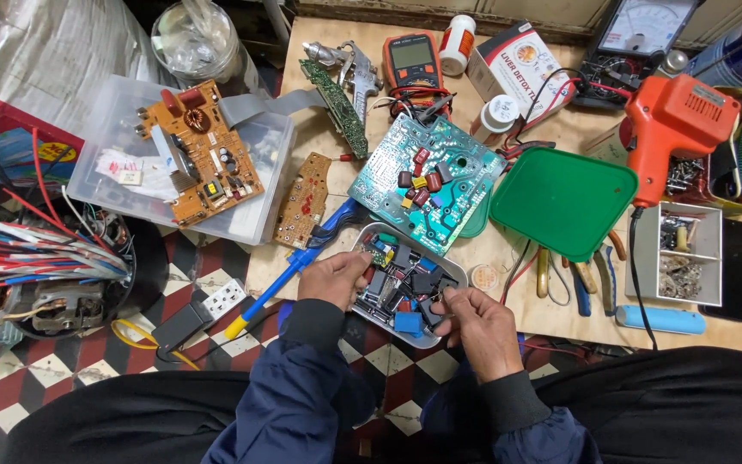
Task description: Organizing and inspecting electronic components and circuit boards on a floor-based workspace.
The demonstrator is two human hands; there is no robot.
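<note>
A small grey tray point(405, 337) full of several loose electronic parts sits at the near edge of a wooden board. My left hand point(330, 279) rests on the tray's left rim, fingers curled over the parts at the upper left. My right hand point(477, 320) reaches in from the right, and its fingertips pinch a small black component point(445, 290) at the tray's right side. A teal circuit board point(427, 180) with red and brown capacitors lies just behind the tray. A blue and yellow desoldering pump point(278, 284) lies under my left hand.
A green lid point(562, 200) and an orange soldering gun point(676, 120) are to the right, pliers point(570, 273) below them. An orange circuit board point(202, 150) lies on a clear box at the left. Meters stand at the back, a wire bundle point(36, 249) far left.
</note>
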